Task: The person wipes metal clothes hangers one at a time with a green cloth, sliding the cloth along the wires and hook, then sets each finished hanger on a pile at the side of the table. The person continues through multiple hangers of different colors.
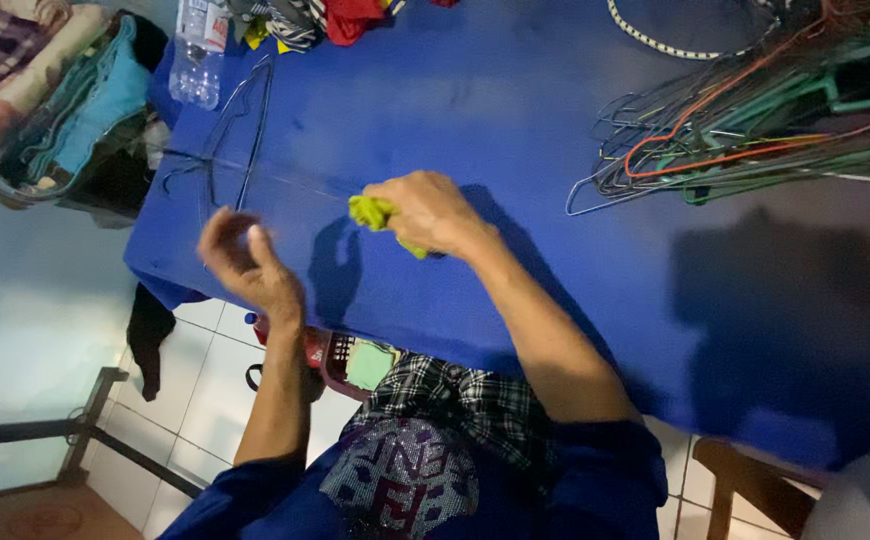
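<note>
Right hand [430, 212] grips green cloth [373, 212]; left hand [245, 258] empty.

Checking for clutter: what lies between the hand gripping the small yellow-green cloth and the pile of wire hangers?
Head view: only bare blue table cover lies between the right hand, closed on the yellow-green cloth, and the tangled wire hangers.

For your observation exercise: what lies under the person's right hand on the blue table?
A bunched yellow-green cloth sticks out from under the right hand, resting on the blue table. The hand covers the rest of the cloth, so its full shape cannot be seen.
</note>
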